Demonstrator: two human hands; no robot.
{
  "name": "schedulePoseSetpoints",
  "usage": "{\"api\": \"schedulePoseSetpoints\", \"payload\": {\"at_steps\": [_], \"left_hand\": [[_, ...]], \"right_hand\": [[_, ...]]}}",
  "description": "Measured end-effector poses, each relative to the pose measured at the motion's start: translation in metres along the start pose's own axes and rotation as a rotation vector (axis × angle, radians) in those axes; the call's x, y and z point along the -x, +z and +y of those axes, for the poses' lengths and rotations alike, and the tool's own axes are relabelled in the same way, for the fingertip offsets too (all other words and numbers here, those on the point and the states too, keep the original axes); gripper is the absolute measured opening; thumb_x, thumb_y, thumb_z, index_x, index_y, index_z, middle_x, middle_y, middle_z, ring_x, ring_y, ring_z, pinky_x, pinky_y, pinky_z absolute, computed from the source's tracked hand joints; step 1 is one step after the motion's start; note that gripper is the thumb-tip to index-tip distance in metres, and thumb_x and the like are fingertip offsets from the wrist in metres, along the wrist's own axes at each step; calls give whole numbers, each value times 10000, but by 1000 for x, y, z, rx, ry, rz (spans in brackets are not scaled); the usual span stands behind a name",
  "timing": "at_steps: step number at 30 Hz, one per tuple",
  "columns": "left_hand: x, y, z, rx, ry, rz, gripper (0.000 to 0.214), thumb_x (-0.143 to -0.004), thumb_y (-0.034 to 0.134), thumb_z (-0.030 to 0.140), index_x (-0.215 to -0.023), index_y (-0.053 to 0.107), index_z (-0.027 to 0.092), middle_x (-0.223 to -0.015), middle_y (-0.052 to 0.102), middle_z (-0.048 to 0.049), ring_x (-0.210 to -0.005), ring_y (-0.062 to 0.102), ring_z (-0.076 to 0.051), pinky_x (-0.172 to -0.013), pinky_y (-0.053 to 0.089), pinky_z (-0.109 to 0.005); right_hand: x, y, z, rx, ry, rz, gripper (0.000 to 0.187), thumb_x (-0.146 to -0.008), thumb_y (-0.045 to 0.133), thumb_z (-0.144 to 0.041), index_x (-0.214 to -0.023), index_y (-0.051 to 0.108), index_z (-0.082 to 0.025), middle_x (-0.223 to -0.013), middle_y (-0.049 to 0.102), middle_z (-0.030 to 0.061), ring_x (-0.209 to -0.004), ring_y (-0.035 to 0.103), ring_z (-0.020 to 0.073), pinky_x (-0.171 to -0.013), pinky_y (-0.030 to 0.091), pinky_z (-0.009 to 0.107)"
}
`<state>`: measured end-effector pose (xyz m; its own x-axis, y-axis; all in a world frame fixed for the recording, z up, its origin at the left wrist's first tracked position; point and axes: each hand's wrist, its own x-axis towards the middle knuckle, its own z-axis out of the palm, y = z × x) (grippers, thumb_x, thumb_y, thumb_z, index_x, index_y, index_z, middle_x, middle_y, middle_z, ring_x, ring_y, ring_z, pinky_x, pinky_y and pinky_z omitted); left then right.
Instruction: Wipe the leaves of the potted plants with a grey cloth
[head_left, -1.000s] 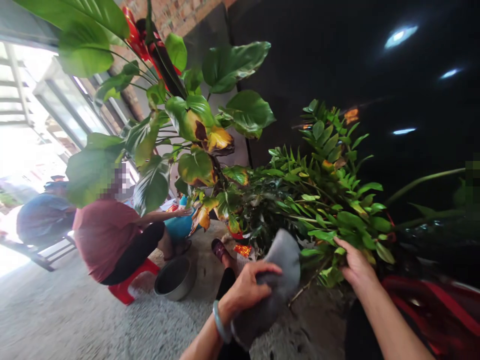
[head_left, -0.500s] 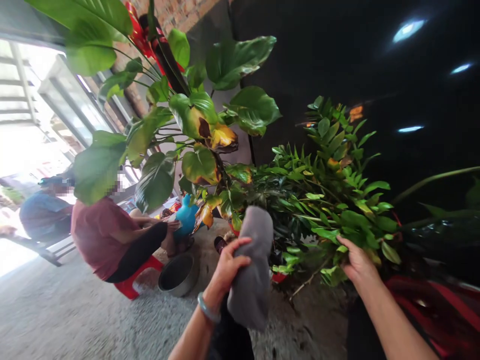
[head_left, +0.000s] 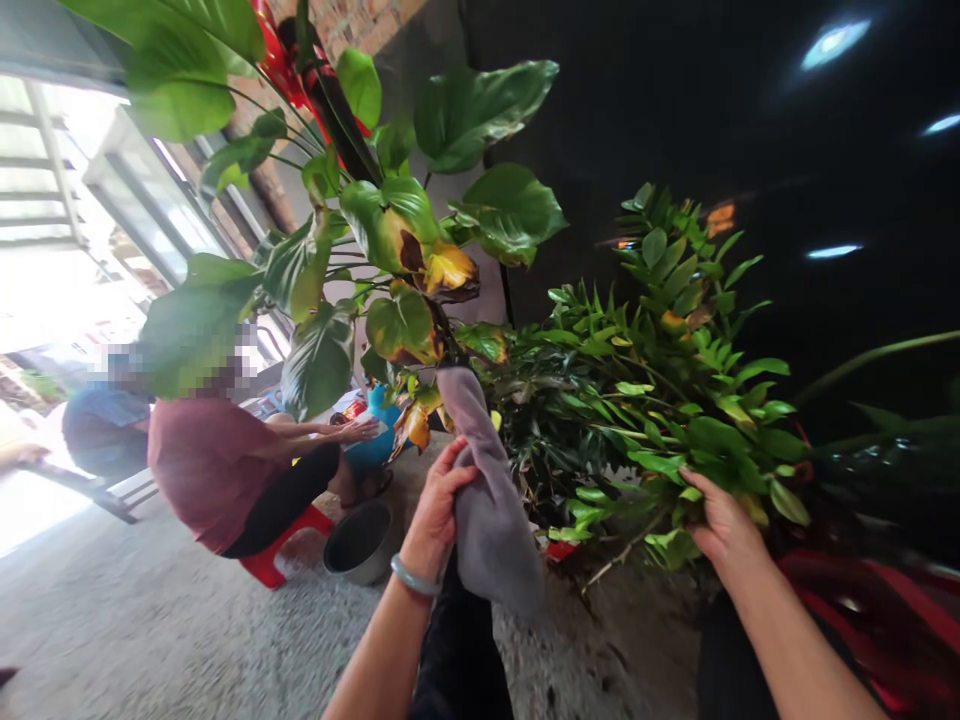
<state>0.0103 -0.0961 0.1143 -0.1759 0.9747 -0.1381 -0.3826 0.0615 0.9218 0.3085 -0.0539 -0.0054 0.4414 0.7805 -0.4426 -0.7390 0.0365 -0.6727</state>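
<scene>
A grey cloth (head_left: 491,505) hangs from my left hand (head_left: 435,505), its top end raised and its lower part loose. A pale bangle circles my left wrist. To the right, a bushy plant with many small glossy leaves (head_left: 712,440) leans toward me. My right hand (head_left: 724,525) pinches a leafy stem at its near side; leaves partly cover the fingertips. Ahead and to the left stands a tall broad-leaved plant (head_left: 397,325), some of its leaves yellow and browned at the edges. Between the two plants, the cloth's top end is close to the lower leaves.
At left a person in a reddish shirt (head_left: 214,470) sits on a red stool (head_left: 289,540), with another person in blue (head_left: 105,425) beyond. A dark basin (head_left: 360,545) stands on the concrete floor. A black glossy panel (head_left: 675,110) rises behind the plants.
My left hand has moved slightly left and up with the cloth, whose lower part now swings out to the right. My right hand keeps its hold on the stem.
</scene>
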Motion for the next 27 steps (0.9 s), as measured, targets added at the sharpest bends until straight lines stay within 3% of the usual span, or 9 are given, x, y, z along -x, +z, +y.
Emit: {"api": "schedulePoseSetpoints", "payload": {"at_steps": [4,6,9,14,17,21,23,25,27], "left_hand": [[16,-23,-49,-248,-302,-118,551,-415,683,112,-963,689,165,-670,718,-8,-537,596,-154,-530,454,-244],[27,-37,-53,-289,-395,-168,507,-410,645,98,-907,710,164,-641,713,-7,-523,592,-157,-507,439,-240],[32,-39,-23,-195,-294,-153,483,-406,656,104,-878,723,184,-669,717,10,-508,589,-147,-499,446,-237],[2,4,40,-49,112,-98,615,-483,743,168,-1094,692,219,-920,734,2,-680,651,-157,-604,497,-234],[-13,21,29,-77,110,-168,692,-503,756,185,-1188,658,217,-912,733,-9,-682,646,-155,-627,502,-243],[3,15,-22,-266,-216,-348,538,-427,723,104,-959,743,183,-733,722,-2,-569,608,-149,-549,463,-241],[18,9,-34,-312,-333,-429,456,-401,685,62,-836,762,173,-689,712,0,-552,592,-142,-528,447,-231],[28,8,-27,-260,-320,-461,432,-402,665,49,-801,769,179,-726,722,-4,-586,601,-144,-539,454,-226],[28,16,-6,-126,-183,-436,431,-417,657,63,-811,770,195,-802,734,-3,-645,620,-153,-567,471,-225]], "right_hand": [[-1,-4,-1,-7,-7,-6,302,-493,799,-94,-731,659,-218,-568,704,-55,-538,701,203,-553,618,300],[1,-6,-3,-12,-6,-11,324,-483,807,-97,-742,660,-223,-577,710,-54,-537,702,204,-540,615,296],[4,-5,-6,-13,23,-15,305,-481,792,-98,-727,659,-220,-572,712,-35,-556,711,222,-534,613,302],[1,0,-6,-14,46,-7,263,-492,735,-70,-696,657,-218,-536,695,-44,-527,695,211,-542,614,309],[-2,1,-4,-1,46,-4,271,-488,752,-57,-685,655,-217,-537,693,-49,-531,697,204,-574,619,312],[-3,-2,-2,11,54,-9,249,-498,773,-83,-686,663,-205,-533,692,-34,-544,706,221,-581,622,327],[-3,-5,-2,20,60,-13,229,-504,786,-108,-675,664,-197,-525,690,-20,-538,705,230,-564,621,330],[-3,-7,-3,25,55,-29,229,-501,795,-120,-673,664,-195,-539,697,-9,-541,706,233,-554,620,326],[-4,-9,-4,22,40,-49,257,-490,795,-108,-691,664,-202,-569,709,-19,-544,707,222,-556,620,317]]}}
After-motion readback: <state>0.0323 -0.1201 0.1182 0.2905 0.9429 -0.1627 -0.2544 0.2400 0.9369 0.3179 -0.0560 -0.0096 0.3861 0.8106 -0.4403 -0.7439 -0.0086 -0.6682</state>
